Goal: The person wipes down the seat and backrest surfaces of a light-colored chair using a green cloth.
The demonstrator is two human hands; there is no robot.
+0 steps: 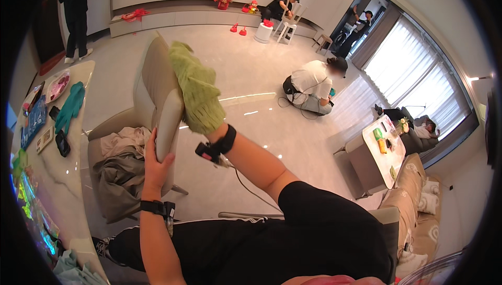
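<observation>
An upholstered beige chair (159,89) stands in front of me beside the table, with its backrest upright. My left hand (157,163) grips the lower side edge of that backrest, thumb on one face and fingers on the other. A green fabric cleaning mitt (198,89) covers my right hand (198,106) down to the wrist and lies against the backrest's outer side. The fingers inside it are hidden. On the chair's seat rest a crumpled pale pink cloth (121,140) and a dark grey-brown cloth (121,171). Each of my wrists carries a black strap with a small device.
A marble-look table (64,175) at left holds teal rubber gloves (71,106), a blue packet (34,122) and a phone (45,140). A seated person (311,85) is on the floor. Right are a small table (386,151) and a sofa (417,210). A cable hangs from my right wrist.
</observation>
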